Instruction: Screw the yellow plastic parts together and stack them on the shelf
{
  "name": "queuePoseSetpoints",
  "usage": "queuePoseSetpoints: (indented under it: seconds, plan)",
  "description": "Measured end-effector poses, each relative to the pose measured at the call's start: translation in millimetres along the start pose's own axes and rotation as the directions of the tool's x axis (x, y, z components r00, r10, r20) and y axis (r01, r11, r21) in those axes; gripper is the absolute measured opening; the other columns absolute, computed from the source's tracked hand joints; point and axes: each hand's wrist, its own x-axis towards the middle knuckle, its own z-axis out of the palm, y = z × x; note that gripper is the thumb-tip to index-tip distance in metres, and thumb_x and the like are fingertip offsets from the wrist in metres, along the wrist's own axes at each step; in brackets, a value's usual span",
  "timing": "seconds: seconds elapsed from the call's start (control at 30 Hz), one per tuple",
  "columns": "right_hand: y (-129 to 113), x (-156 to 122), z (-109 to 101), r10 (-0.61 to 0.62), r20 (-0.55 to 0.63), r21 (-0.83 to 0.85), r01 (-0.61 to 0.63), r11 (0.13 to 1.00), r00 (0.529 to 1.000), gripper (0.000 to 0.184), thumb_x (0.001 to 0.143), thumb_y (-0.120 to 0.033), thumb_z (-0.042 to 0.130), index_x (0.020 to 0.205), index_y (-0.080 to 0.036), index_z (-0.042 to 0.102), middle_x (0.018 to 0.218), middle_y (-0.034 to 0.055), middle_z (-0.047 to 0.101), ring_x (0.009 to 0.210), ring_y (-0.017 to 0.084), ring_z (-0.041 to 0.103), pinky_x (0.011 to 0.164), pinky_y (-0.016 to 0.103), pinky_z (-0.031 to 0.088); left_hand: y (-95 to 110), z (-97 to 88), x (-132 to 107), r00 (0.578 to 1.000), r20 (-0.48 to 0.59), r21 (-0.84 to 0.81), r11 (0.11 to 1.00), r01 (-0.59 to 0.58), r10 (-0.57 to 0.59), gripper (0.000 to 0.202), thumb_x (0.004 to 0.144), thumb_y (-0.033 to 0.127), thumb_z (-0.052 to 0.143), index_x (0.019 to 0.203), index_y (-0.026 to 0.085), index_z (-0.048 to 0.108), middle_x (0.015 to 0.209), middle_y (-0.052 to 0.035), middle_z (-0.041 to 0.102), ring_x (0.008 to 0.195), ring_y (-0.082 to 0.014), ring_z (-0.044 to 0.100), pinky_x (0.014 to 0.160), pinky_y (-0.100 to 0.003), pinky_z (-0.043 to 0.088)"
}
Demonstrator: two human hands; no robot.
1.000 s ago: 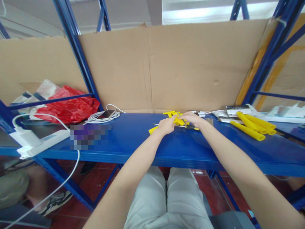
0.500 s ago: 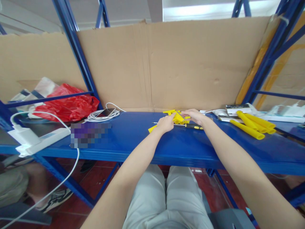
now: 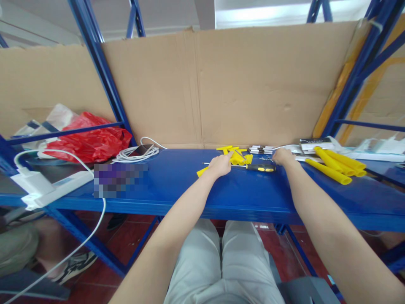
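Note:
My left hand [image 3: 220,164] rests on the blue shelf [image 3: 177,185] with its fingers closed on a yellow plastic fitting [image 3: 236,158] from a small pile of yellow parts. A yellow piece [image 3: 202,171] pokes out from under the same hand. My right hand [image 3: 282,156] sits farther right on the shelf, fingers curled down near some tiny pieces; what it holds, if anything, is hidden. A screwdriver [image 3: 259,167] with a black and yellow handle lies between the two hands.
Several yellow tubes [image 3: 337,166] lie at the right beside white booklets [image 3: 314,145]. A coiled white cable and a phone [image 3: 139,153] lie left of centre, with a red bag [image 3: 90,139] and a power strip [image 3: 53,188] further left. Cardboard lines the back. Another person's leg and shoe [image 3: 71,266] show below left.
My right hand has left the yellow pile and moved right, past the screwdriver handle. My left hand has stayed on the yellow parts.

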Motion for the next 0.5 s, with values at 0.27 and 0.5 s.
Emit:
queuePoseSetpoints:
  seconds: [0.27,0.5]
  plan:
    - [-0.6,3.4,3.9,0.03,0.038,-0.009,-0.03,1.0,0.999,0.042,0.087,-0.022,0.055,0.127,-0.012,0.063,0.136,0.0217,0.057,0.133,0.035,0.048,0.104,0.05,0.042,0.7,-0.2,-0.7,1.0,0.019,0.027,1.0,0.001,-0.001,0.059,0.093,0.021,0.044,0.152,0.024,0.037,0.13,-0.0129,0.065,0.117,-0.0285,0.064,0.097,-0.04,0.05]
    - [2.1,8.4,7.5,-0.046,0.035,-0.021,0.046,0.999,0.998,0.041,0.083,-0.016,0.055,0.122,-0.01,0.065,0.125,0.0255,0.063,0.126,0.035,0.054,0.097,0.049,0.047,1.9,-1.9,-1.2,1.0,0.009,0.008,1.0,0.002,-0.002,0.059,0.093,0.022,0.045,0.152,0.024,0.037,0.13,-0.0126,0.065,0.118,-0.0275,0.063,0.099,-0.039,0.049]
